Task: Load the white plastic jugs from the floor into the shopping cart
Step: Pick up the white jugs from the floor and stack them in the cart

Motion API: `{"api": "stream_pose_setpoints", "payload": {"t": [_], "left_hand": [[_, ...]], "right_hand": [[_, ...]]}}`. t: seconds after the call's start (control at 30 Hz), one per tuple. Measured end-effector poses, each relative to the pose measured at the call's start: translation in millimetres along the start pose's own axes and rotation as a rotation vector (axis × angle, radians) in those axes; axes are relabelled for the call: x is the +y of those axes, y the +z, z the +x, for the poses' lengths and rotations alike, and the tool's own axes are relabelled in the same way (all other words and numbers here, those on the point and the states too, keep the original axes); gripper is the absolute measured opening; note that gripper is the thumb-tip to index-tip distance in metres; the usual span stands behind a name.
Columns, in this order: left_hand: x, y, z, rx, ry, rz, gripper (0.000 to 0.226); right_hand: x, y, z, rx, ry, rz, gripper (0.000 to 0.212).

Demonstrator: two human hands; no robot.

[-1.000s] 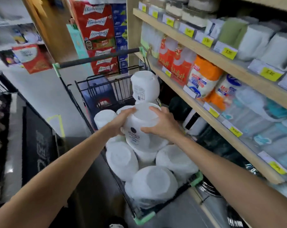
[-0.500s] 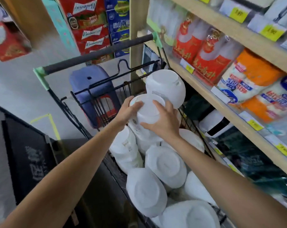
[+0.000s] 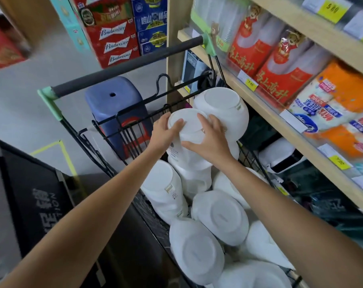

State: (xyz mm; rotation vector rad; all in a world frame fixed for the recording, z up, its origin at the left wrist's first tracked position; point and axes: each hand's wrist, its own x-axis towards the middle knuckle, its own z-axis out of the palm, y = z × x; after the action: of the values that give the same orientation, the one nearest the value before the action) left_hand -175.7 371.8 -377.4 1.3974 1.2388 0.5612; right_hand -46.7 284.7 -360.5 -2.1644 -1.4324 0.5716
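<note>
The black wire shopping cart (image 3: 122, 129), with a grey handle bar (image 3: 126, 68), is packed with several white plastic jugs standing bottom-up. My left hand (image 3: 166, 134) and my right hand (image 3: 211, 140) both clasp the upturned base of one white jug (image 3: 188, 154) near the cart's handle end. It stands among the others. Another jug (image 3: 224, 107) leans just behind it, on top of the pile. More jugs (image 3: 220, 215) fill the near part of the basket.
Wooden shelves (image 3: 297, 140) with packaged goods and yellow price tags run along the right, close to the cart. A blue plastic stool (image 3: 116, 104) stands beyond the cart. Beer cartons (image 3: 114, 36) are stacked at the back. A dark mat (image 3: 37, 194) lies left.
Both hands have lowered the held jug into the pile at the cart's handle end. The view has moved closer and tilted down over the basket.
</note>
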Motion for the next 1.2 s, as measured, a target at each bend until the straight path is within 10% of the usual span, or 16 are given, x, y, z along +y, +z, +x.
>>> {"api": "stream_pose_setpoints", "payload": {"t": [0.57,1.2], "left_hand": [[47,59,-100,-0.040,0.361,0.381,0.061],[81,379,-479,-0.860,0.369,0.174,0.054]], "right_hand": [[26,-82,-106,-0.001,0.017,0.236,0.074],[245,-268,-571,0.559,0.484,0.652,0.047]]}}
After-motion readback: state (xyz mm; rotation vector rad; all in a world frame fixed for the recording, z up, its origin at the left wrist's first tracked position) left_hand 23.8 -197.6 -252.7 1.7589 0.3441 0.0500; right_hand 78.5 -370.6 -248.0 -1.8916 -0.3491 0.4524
